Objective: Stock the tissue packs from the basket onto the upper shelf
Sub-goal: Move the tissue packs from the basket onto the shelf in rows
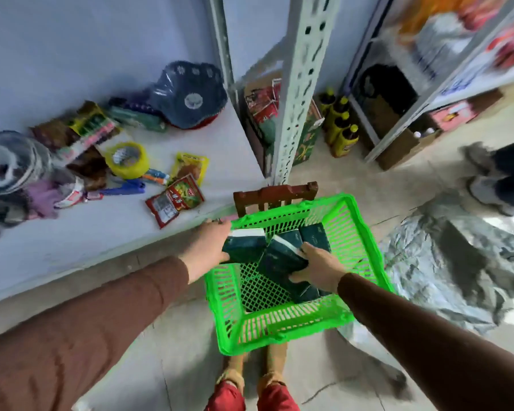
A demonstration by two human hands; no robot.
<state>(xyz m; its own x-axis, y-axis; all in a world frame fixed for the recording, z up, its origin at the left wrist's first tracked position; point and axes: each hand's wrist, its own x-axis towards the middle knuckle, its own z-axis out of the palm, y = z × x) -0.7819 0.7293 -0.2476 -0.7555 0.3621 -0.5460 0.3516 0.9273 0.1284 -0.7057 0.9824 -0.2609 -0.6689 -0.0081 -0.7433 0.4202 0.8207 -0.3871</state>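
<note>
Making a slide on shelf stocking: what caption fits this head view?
Both hands, left hand and right hand, each grip a dark tissue pack in the green basket beside the shelf.

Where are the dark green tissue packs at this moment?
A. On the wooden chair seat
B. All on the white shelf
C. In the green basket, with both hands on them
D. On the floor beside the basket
C: the left hand and right hand each grip a tissue pack inside the green basket.
</note>
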